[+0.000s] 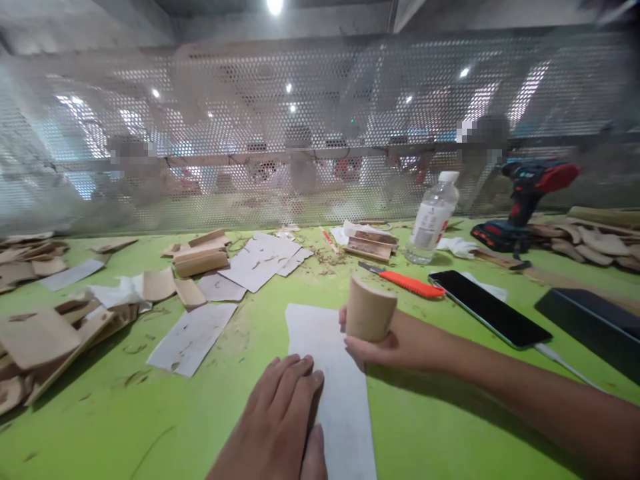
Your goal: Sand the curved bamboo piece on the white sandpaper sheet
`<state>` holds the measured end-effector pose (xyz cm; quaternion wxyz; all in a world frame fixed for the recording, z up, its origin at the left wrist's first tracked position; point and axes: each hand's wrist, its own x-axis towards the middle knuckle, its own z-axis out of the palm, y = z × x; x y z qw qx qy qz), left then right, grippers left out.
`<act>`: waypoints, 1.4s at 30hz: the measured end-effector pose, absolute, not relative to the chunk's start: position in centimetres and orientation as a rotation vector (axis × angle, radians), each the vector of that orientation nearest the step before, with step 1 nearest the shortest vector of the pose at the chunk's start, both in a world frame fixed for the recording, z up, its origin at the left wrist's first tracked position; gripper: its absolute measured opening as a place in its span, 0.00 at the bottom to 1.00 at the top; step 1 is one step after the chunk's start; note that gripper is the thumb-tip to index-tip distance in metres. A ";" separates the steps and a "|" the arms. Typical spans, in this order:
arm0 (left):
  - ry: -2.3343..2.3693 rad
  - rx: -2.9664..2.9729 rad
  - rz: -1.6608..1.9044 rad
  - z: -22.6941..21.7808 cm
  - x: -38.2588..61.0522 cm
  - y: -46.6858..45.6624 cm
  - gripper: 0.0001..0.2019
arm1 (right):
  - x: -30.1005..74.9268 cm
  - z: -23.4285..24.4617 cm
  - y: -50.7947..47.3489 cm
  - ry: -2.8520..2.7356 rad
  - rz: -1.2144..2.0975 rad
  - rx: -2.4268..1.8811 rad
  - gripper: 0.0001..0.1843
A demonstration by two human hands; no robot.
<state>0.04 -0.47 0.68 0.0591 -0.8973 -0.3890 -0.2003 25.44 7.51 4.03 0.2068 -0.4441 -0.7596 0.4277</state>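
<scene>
Around the hands, the green table [425, 427] carries a black phone [487, 308], an orange utility knife [405, 281], a clear bottle [433, 217], a cordless drill [525, 200] and scattered wood veneer scraps [55, 333]. Nothing lies between the hands. The right hand [395, 343] curls its fingers around a small wooden cylinder [369, 310], standing upright over the sandpaper sheet [335, 380]. The sheet's long axis runs away from the person. The left hand [280, 420] presses it flat, fingers together.
</scene>
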 end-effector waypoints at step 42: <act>-1.147 -2.693 -0.609 0.4 0.0 -0.3 0.26 | 25.7 4.5 7.6 -2.180 1.448 -1.074 0.19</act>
